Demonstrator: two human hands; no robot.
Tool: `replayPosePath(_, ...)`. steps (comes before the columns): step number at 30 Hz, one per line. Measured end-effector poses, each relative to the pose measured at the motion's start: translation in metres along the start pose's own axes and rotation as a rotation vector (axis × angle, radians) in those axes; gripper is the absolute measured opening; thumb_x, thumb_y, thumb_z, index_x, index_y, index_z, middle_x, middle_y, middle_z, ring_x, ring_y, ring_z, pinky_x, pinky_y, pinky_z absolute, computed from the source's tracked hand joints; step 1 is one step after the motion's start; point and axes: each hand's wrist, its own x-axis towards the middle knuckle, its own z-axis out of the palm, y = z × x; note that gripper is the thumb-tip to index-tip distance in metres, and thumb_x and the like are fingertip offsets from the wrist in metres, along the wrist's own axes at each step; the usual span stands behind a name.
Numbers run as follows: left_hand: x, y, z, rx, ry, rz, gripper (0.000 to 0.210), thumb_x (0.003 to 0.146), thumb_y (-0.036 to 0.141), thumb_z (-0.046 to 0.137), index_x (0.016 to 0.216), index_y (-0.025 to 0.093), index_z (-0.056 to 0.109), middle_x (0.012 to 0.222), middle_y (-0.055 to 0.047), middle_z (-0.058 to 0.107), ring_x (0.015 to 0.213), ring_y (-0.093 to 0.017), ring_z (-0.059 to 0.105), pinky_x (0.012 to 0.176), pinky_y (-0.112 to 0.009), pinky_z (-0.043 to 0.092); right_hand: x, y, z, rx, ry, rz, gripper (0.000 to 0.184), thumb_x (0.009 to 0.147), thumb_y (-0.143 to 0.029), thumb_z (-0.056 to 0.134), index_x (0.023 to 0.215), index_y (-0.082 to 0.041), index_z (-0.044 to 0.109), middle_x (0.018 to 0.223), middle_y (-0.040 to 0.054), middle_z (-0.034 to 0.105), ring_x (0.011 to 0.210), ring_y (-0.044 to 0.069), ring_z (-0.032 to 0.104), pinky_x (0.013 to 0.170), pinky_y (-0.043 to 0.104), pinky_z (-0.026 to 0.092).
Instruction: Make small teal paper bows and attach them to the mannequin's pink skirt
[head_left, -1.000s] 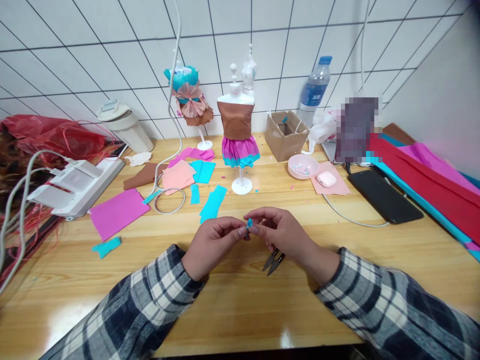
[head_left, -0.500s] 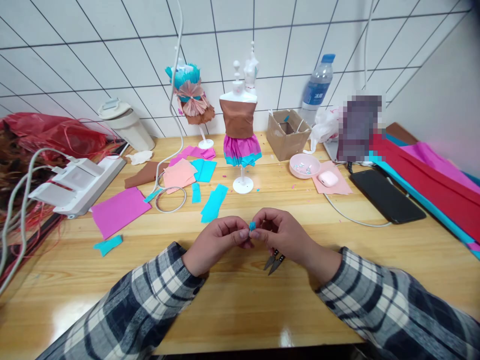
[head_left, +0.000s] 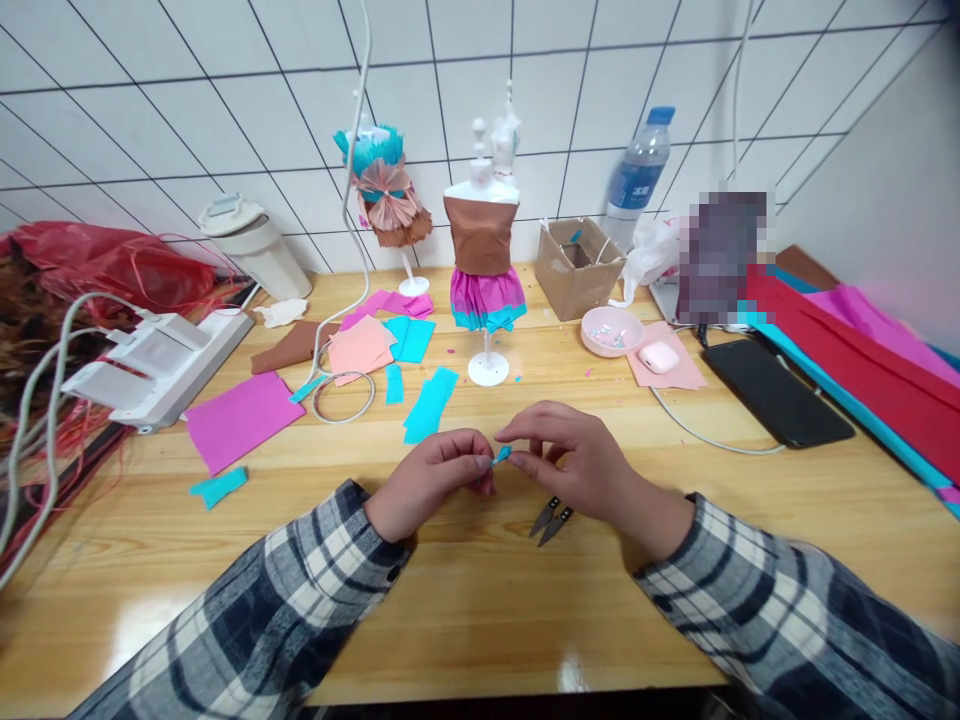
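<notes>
Between thumb and fingertips, my left hand (head_left: 439,478) pinches a small folded piece of blue crepe paper (head_left: 503,454). My right hand (head_left: 574,460) is right beside it with thumb and index finger apart; the thumb tip is at the paper's edge, and whether it touches I cannot tell. Thread snips (head_left: 551,520) lie on the table under my right hand, their handles partly hidden. Beyond my hands stands a small white mannequin (head_left: 484,240) in a brown paper top and a pink skirt with a blue hem. Blue paper strips (head_left: 431,405) lie in front of it to the left.
Pink paper (head_left: 244,420), a power strip (head_left: 172,370) and a cup (head_left: 255,245) are at the left. Behind stand a decorated mannequin (head_left: 386,195), a cardboard box (head_left: 577,270) and a water bottle (head_left: 639,175). A pink bowl (head_left: 613,332) and a black phone (head_left: 778,393) lie at the right.
My right thumb and index finger have spread apart from their pinch on the blue paper. My left hand keeps its grip. The view has shifted slightly.
</notes>
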Motion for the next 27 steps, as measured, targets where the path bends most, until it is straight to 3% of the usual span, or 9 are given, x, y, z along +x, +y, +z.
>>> replayPosePath(4, 0.000, 0.003, 0.002, 0.255, 0.063, 0.081, 0.020, 0.080, 0.034, 0.060, 0.073, 0.015, 0.056, 0.065, 0.000, 0.060, 0.063, -0.013, 0.053, 0.062, -0.025, 0.042, 0.000, -0.001, 0.001, -0.063, -0.005, -0.015, 0.008, 0.081, -0.022, 0.061, 0.084, -0.021, 0.069, 0.089, 0.0030, 0.065, 0.062, 0.009, 0.056, 0.053, 0.021, 0.046)
replayPosePath(8, -0.004, 0.007, 0.004, 0.611, 0.156, 0.211, 0.018, 0.082, 0.032, 0.057, 0.074, 0.016, 0.058, 0.066, 0.001, 0.058, 0.061, -0.012, 0.050, 0.057, -0.023, 0.040, 0.002, -0.001, 0.001, -0.059, 0.003, 0.046, 0.010, 0.081, -0.024, 0.061, 0.075, -0.019, 0.067, 0.084, 0.0032, 0.066, 0.061, 0.010, 0.056, 0.053, 0.022, 0.044)
replayPosePath(12, -0.007, 0.008, 0.004, 0.810, 0.171, 0.376, 0.014, 0.086, 0.029, 0.055, 0.084, 0.017, 0.062, 0.077, -0.002, 0.065, 0.072, -0.015, 0.058, 0.068, -0.026, 0.045, 0.003, -0.002, 0.001, -0.032, 0.019, 0.147, 0.011, 0.081, -0.021, 0.060, 0.073, -0.018, 0.066, 0.081, 0.0034, 0.067, 0.068, 0.012, 0.059, 0.054, 0.022, 0.043)
replayPosePath(15, -0.008, 0.007, 0.002, 0.844, 0.177, 0.419, 0.022, 0.085, 0.032, 0.059, 0.101, 0.017, 0.064, 0.094, -0.006, 0.069, 0.086, -0.018, 0.062, 0.078, -0.029, 0.047, 0.002, -0.003, 0.003, -0.085, 0.019, 0.106, 0.009, 0.082, -0.021, 0.059, 0.077, -0.018, 0.066, 0.080, 0.0028, 0.066, 0.067, 0.012, 0.058, 0.054, 0.022, 0.043)
replayPosePath(19, -0.007, 0.008, 0.002, 0.852, 0.182, 0.413, 0.016, 0.084, 0.030, 0.060, 0.088, 0.017, 0.068, 0.085, -0.004, 0.071, 0.081, -0.018, 0.063, 0.076, -0.029, 0.046, -0.002, -0.004, 0.006, -0.110, 0.028, 0.034, 0.008, 0.083, -0.023, 0.060, 0.082, -0.019, 0.066, 0.081, 0.0022, 0.066, 0.065, 0.011, 0.058, 0.055, 0.021, 0.044)
replayPosePath(22, -0.006, 0.009, 0.004, 0.737, 0.273, 0.341, 0.016, 0.083, 0.031, 0.061, 0.080, 0.016, 0.067, 0.079, -0.003, 0.070, 0.075, -0.017, 0.063, 0.071, -0.027, 0.046, -0.003, -0.005, 0.010, -0.027, 0.111, 0.118, 0.014, 0.080, -0.029, 0.065, 0.090, -0.019, 0.066, 0.086, 0.0025, 0.068, 0.059, 0.009, 0.058, 0.051, 0.021, 0.045)
replayPosePath(27, -0.004, 0.008, 0.007, 0.535, 0.296, 0.249, 0.018, 0.081, 0.032, 0.063, 0.080, 0.015, 0.067, 0.075, -0.003, 0.068, 0.073, -0.016, 0.060, 0.068, -0.026, 0.046, 0.000, -0.006, 0.014, 0.067, 0.126, 0.256, 0.007, 0.077, -0.026, 0.066, 0.076, -0.019, 0.067, 0.066, -0.0007, 0.065, 0.055, 0.010, 0.055, 0.050, 0.022, 0.042)
